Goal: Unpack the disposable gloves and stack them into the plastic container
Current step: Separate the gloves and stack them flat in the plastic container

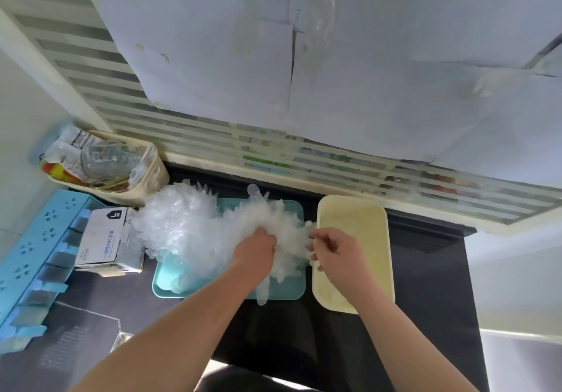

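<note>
Your left hand [254, 253] grabbed the glove pile [182, 227] under it. Your right hand [337, 250] pinched the pile's edge, just beside the cream container [355, 215].

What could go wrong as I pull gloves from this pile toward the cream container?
The glove pile is tangled, so the right hand pinching its edge may drag out a clump, not one glove. The pile overhangs the teal tray at back left; tugging could spill gloves onto the dark counter.

Clear gloves [188, 227], teal tray [292, 285], cream container [352, 209]
</note>
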Demonstrator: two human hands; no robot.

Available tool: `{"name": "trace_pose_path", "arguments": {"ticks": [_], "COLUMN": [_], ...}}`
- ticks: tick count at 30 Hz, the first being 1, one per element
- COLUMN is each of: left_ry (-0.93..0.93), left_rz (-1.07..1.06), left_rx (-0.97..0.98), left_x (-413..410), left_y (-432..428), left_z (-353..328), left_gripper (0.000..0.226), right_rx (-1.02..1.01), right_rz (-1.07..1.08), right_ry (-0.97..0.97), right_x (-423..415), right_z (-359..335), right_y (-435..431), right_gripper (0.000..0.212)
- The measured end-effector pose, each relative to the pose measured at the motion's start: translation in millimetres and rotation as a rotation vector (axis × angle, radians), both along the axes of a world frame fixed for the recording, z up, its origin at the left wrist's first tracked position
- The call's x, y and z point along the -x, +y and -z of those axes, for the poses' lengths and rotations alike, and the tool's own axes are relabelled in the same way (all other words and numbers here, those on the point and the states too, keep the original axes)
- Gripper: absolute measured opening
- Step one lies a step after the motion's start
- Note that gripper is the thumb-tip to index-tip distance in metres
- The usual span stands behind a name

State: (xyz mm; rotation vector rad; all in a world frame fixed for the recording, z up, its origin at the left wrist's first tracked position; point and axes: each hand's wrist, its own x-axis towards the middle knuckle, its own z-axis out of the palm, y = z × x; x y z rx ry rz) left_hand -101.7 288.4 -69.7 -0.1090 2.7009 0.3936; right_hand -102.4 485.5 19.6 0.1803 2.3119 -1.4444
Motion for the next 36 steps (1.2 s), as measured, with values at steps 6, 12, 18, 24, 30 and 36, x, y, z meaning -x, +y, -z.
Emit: {"name": "trace_pose_path", "arguments": {"ticks": [6,12,18,24,30,36], "left_ry": [0.314,0.115,-0.006,0.121,0.016,0.044], "left_rz": [-0.128,-0.343,-0.492,-0.631,-0.680,-0.787], "left_rx": [-0.321,-0.926,-1.248,-1.161,-1.216,-1.418], "left_x": [-6.1,0.7,-3.2,-3.1,-4.3,-3.6], "left_y": [-28.8,-32.4,-38.5,-35.5,-46.3,-57.7], "left_z": [-54.9,-121.1,-129.4,-123.5,-118.3,-114.2], "left_gripper": [0.024,0.017,0.043,0.002,0.020,0.021], "right_rx": [-0.201,-0.350,0.120,0.241,0.325,0.406], "right_rz": [-0.294,-0.393,0.145,0.161,0.087,0.314], "right_ry": [0.205,0.242,0.017,-0.089,0.021,-0.182], "right_x": [12.5,40.9,36.1,30.9,25.7,32.3], "right_z": [-6.1,-30.9,-37.7,-33.7,-43.9,-37.9], "right_y": [-24.6,-50.4,-41.4,-39.0,-33.8,-31.0], "right_gripper": [0.077,0.034,0.018,0.026,0.011,0.026]}}
